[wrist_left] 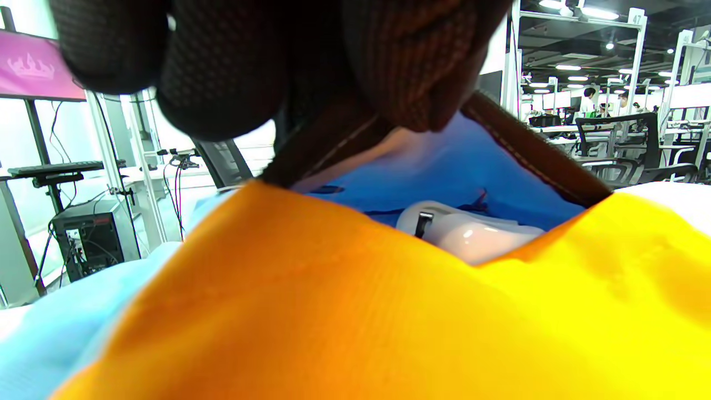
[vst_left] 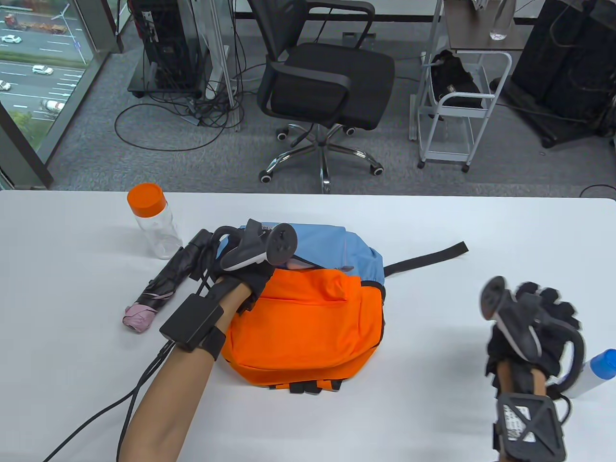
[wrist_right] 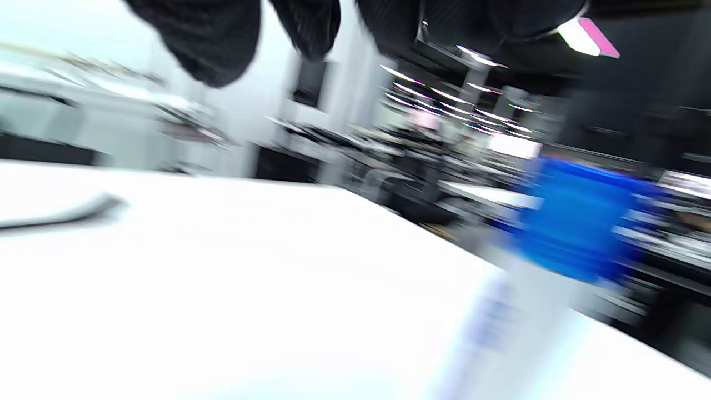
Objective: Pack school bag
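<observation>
A: Orange and blue fabric marks the school bag (vst_left: 308,317), which is laid flat near the middle of the table (vst_left: 433,231). Its zipper edge (wrist_left: 533,150) is seen pinched and lifted by the left hand (vst_left: 240,279), so the mouth is held open. A pale, glossy item (wrist_left: 472,233) is already visible inside the bag.

B: And what is done by the right hand (vst_left: 529,317)?

A: It is raised to the right of the bag, well apart from it. The right wrist view is blurred; the fingers (wrist_right: 211,44) appear loosely curled with nothing seen between them, so that grip is judged empty.

B: Which item is nearest to it?

A: The blue-capped bottle (vst_left: 596,370), found right of the bag at the table's edge, just beside the right hand and slightly on its outer side. Its long axis appears tilted, cap pointing away from the bag. It would most likely be taken next.

B: What is left on the other side?

A: Left of the bag, a folded umbrella (vst_left: 163,288) is laid with its long axis running diagonally, close to the left forearm. Beyond it, an orange-capped bottle (vst_left: 154,221) is stood upright. Both lie nearer the left hand, which is occupied.
</observation>
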A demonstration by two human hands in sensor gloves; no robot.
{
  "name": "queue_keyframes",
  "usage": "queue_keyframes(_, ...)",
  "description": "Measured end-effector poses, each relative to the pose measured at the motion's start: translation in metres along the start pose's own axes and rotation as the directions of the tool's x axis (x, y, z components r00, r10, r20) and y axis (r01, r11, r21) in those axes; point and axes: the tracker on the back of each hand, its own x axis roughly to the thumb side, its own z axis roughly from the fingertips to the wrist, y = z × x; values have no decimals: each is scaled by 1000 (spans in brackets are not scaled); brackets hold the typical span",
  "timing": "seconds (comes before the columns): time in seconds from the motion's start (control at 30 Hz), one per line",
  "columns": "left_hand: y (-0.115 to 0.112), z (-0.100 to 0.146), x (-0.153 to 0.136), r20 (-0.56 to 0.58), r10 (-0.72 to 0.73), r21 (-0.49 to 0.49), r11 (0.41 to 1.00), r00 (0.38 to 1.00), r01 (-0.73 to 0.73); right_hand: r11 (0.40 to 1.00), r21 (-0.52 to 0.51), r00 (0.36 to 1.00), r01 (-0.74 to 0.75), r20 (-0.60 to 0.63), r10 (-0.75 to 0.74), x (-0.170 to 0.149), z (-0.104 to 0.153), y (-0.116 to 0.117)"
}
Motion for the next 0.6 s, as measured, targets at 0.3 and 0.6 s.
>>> queue_keyframes(0.3, -2, -2, 1, -26, 10, -13, 1000, 1000, -10, 998, 47, 997, -31, 73, 27, -27, -13, 16)
queue_keyframes(0.6, -1, -3, 2, -23, 5, -21, 1000, 1000, -6, 880, -36, 682, 473, 648, -340, 101, 96, -90)
